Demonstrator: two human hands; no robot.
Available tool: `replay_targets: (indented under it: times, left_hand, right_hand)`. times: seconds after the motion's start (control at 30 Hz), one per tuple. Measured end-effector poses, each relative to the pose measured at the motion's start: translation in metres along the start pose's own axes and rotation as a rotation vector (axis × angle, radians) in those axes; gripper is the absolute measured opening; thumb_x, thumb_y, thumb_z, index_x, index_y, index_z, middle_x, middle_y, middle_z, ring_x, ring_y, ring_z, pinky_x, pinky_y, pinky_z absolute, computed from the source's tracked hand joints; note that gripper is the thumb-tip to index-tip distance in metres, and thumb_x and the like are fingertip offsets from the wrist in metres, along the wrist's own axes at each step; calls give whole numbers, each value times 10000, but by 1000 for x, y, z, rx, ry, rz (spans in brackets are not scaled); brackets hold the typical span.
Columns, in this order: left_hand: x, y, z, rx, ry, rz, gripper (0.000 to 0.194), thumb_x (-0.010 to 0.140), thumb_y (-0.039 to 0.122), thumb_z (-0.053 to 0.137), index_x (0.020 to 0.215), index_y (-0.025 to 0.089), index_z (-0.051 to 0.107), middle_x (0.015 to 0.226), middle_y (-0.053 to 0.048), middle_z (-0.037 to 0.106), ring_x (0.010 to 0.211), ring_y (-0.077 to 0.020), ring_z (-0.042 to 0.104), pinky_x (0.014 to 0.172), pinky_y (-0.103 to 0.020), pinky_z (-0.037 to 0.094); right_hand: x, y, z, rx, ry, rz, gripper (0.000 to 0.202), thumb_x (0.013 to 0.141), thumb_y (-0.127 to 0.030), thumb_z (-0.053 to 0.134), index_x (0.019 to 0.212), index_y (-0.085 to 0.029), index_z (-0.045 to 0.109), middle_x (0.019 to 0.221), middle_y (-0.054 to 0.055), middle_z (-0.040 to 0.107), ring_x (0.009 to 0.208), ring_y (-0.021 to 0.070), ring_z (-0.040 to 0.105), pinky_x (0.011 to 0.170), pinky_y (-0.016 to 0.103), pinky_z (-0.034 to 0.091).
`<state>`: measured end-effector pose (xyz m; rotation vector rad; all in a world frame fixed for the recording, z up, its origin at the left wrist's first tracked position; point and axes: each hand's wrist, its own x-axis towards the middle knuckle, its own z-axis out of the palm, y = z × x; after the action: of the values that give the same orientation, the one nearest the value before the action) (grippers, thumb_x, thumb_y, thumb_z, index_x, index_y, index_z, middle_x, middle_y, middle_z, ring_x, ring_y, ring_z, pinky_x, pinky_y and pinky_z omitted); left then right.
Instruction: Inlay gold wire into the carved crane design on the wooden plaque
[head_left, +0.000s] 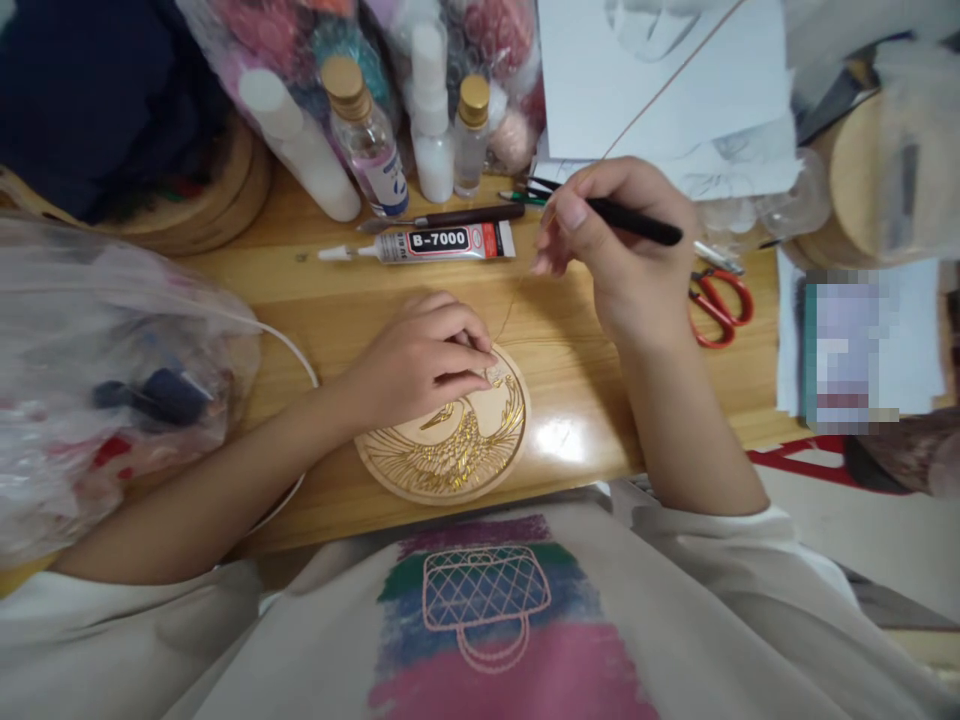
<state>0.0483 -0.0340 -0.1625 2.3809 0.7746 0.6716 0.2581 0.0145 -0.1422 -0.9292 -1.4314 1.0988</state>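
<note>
A round wooden disc (442,470) with a raised bird in gold lines lies near the table's front edge. My left hand (431,355) rests on its upper part, fingers bent and tips close together on the surface; whether they pinch anything is too small to tell. My right hand (619,230) is raised to the right above the table, closed around a black-handled tool (637,220). A thin golden thread (667,80) runs from the top of the view to my right fingers, and a fine strand continues down to the disc beside my left fingertips.
Beyond the disc lie a glue tube (442,243) and a dark-handled tool (472,215), with bottles (371,145) behind. Red-handled scissors (720,305) and papers (667,100) are to the right. A plastic bag (112,380) and white cable (296,350) are at left.
</note>
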Motion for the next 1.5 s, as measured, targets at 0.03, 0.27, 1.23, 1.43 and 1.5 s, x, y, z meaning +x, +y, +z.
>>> replay_targets:
  times: [0.03, 0.27, 1.23, 1.43, 1.5]
  left_hand:
    - [0, 0, 0, -14, 8, -3, 149, 900, 315, 647, 901, 208, 750, 920, -54, 705, 854, -183, 597, 803, -345, 450]
    - [13, 20, -20, -132, 26, -19, 163, 927, 227, 581, 963, 211, 740, 942, -63, 755, 898, -192, 655, 829, -350, 503]
    - [66, 87, -102, -1041, 898, -40, 175, 723, 271, 840, 864, 296, 740, 734, 52, 718, 674, -94, 669, 672, -217, 570]
    - [64, 80, -102, -1033, 891, 9, 350, 750, 273, 818, 1074, 340, 703, 705, 55, 655, 685, -104, 624, 714, -255, 545]
    - [64, 79, -102, -1049, 893, 26, 324, 763, 276, 806, 1068, 340, 715, 704, 49, 640, 687, -102, 597, 703, -255, 525]
  right_hand:
    - [0, -1, 1, 7, 12, 6, 235, 744, -497, 756, 750, -281, 664, 642, -74, 663, 520, 67, 618, 484, 229, 465]
    - [20, -38, 3, 41, 7, -5, 284, 729, -524, 764, 715, -259, 661, 617, -62, 657, 490, 90, 604, 462, 242, 469]
    - [30, -136, 25, 373, -217, 26, 162, 837, -306, 691, 991, -261, 709, 694, -5, 735, 562, 127, 663, 519, 242, 506]
    - [25, -136, 26, 437, -157, 8, 64, 785, -293, 747, 834, -255, 729, 563, -20, 696, 461, 120, 618, 440, 219, 466]
    - [25, -135, 27, 467, -107, -1, 83, 782, -337, 743, 805, -260, 728, 503, -37, 647, 402, 106, 551, 408, 218, 438]
